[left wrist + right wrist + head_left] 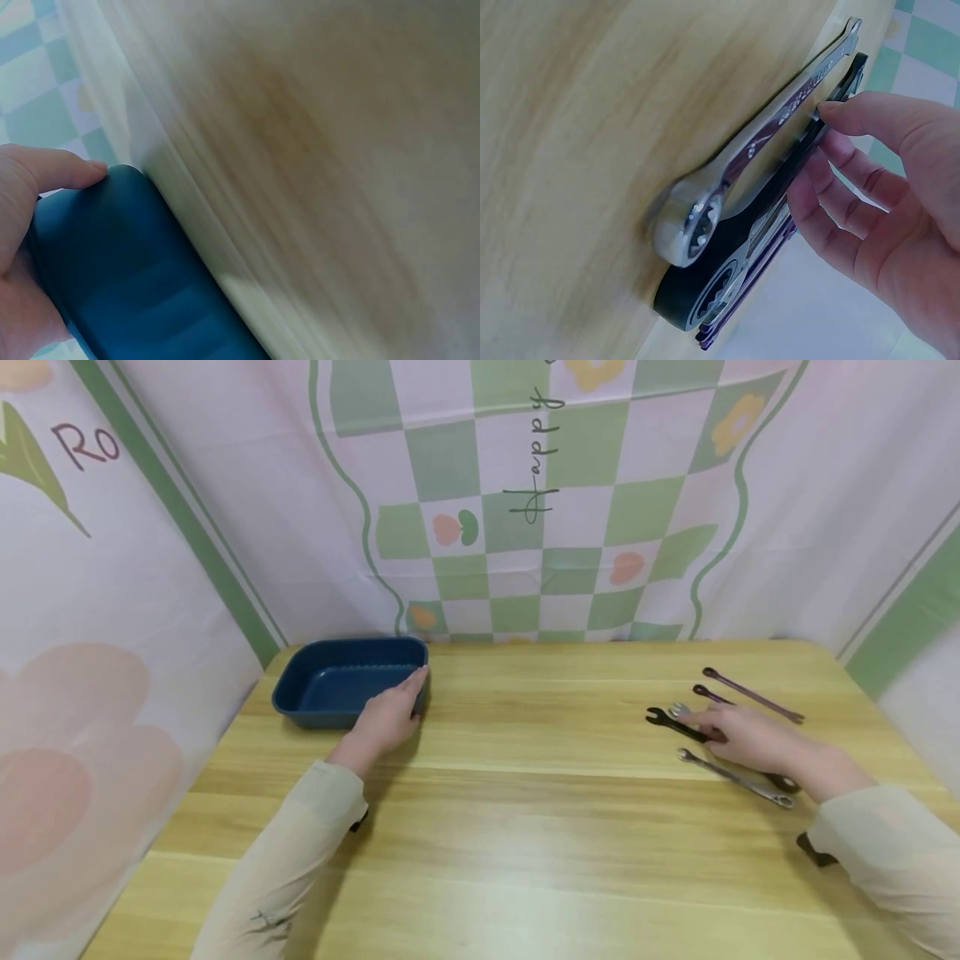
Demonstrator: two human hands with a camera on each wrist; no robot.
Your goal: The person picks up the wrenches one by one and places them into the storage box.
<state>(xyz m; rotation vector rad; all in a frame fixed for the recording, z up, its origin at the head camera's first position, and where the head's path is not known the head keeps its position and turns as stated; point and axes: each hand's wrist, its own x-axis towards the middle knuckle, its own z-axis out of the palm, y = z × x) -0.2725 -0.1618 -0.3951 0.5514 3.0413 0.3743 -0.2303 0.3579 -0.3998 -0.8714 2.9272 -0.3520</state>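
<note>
My left hand (385, 724) holds the right side of a dark blue plastic box (322, 719). In the left wrist view, the thumb presses the box's outer wall (135, 262) and the other fingers are partly hidden behind its rim. On the table's right side, my right hand (750, 739) pinches a black combination wrench (780, 180) between thumb and fingers. That wrench lies among several others. Nearest me is a silver wrench (731, 775); another silver wrench (678, 710) is mostly covered by the hand. Beyond it lie a purple wrench (708, 693), partly covered, and a longer purple one (753, 695).
Both the box and the wrenches rest on a wood-grain table (525, 827). Behind its far edge hangs a curtain (517, 560) with a green and white checked print. More printed cloth (112, 635) hangs along the left side.
</note>
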